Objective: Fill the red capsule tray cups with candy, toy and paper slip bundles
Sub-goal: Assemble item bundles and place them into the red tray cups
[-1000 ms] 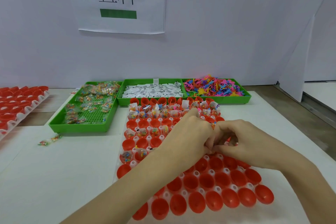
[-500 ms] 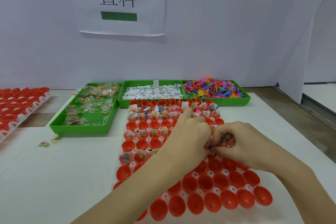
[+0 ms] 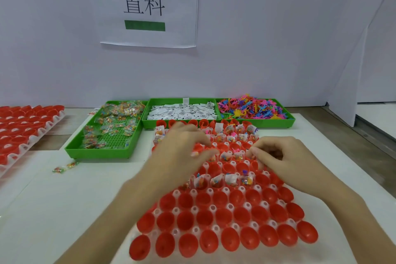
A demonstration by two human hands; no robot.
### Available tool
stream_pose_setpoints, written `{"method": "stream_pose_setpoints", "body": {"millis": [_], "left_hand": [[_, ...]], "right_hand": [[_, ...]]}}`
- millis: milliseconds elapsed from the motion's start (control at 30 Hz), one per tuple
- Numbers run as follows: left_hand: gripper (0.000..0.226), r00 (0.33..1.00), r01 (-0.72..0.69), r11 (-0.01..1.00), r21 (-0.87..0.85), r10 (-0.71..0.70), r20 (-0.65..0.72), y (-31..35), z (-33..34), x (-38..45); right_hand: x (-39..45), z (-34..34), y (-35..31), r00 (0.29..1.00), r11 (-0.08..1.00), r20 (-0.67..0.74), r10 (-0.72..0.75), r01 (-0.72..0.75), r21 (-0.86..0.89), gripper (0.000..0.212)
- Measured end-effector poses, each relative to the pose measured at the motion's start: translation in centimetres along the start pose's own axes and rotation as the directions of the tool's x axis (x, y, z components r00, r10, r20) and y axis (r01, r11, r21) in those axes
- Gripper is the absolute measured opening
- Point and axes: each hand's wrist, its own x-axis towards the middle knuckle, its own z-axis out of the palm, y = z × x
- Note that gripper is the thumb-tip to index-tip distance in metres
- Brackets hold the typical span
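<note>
The red capsule tray (image 3: pixel 223 217) lies in front of me on the white table. Its far rows and one middle row hold candy, toy and paper slip bundles (image 3: pixel 231 179); the near rows are bare red cups. My left hand (image 3: pixel 182 152), blurred, hovers over the tray's far left part with its fingers loosely stretched to the right. My right hand (image 3: pixel 276 156) is over the right side, fingers curled, thumb and forefinger pinching a small bundle by a third-row cup. Most of that bundle is hidden in the hand.
Three green bins stand behind the tray: candy packets (image 3: pixel 111 130) at left, paper slips (image 3: pixel 182 111) in the middle, coloured toys (image 3: pixel 252 109) at right. A second red capsule tray (image 3: pixel 21 126) sits at far left. Two loose candy packets (image 3: pixel 64 167) lie on the table.
My hands, joined over the tray's middle before, have parted. The left has swung left and farther away. A row of filled cups shows where they were. My head has tilted down and closer.
</note>
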Motion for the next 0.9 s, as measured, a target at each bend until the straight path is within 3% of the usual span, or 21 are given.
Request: {"method": "stream_pose_setpoints", "body": {"millis": [100, 167, 233, 300, 467, 600, 733, 900], "left_hand": [[0.025, 0.977, 0.183, 0.978, 0.098, -0.169, -0.130, -5.7, -2.9, -1.0], [0.026, 0.926, 0.352, 0.920, 0.172, -0.314, -0.210, -9.7, -4.2, -2.3], [0.032, 0.875, 0.479, 0.850, 0.220, -0.442, -0.198, -13.0, -4.6, -3.9], [0.033, 0.856, 0.517, 0.830, 0.210, -0.499, -0.133, -14.7, -4.3, -5.2], [0.039, 0.917, 0.396, 0.904, 0.162, -0.397, -0.025, -15.7, -5.1, -6.4], [0.009, 0.958, 0.285, 0.952, 0.110, -0.279, -0.063, -15.6, -6.4, -7.2], [0.040, 0.956, 0.277, 0.960, 0.032, -0.271, -0.114, -15.8, -6.7, -7.5], [0.031, 0.962, 0.224, 0.974, 0.036, -0.215, -0.170, -15.9, -6.6, -7.7]], "right_hand": [[0.1, 0.5, -0.2, 1.000, 1.000, -0.015, -0.025, 0.026, 0.016, 0.023], [0.1, 0.7, -0.3, 0.999, 0.999, -0.018, -0.041, 0.042, 0.017, 0.022], [0.2, 1.0, -0.3, 0.999, 0.999, -0.018, -0.048, 0.048, 0.020, 0.021], [0.2, 1.2, -0.3, 0.998, 0.998, -0.020, -0.051, 0.052, 0.028, 0.021], [0.2, 1.5, -0.4, 0.999, 0.999, -0.024, -0.046, 0.047, 0.025, 0.020], [0.2, 1.7, -0.1, 0.999, 0.999, -0.030, -0.039, 0.039, 0.002, 0.021], [0.2, 1.6, 0.1, 0.998, 0.999, -0.040, -0.037, 0.037, -0.009, 0.021], [0.4, 1.5, 0.5, 0.997, 0.999, -0.061, -0.038, 0.037, -0.017, 0.023]]}}
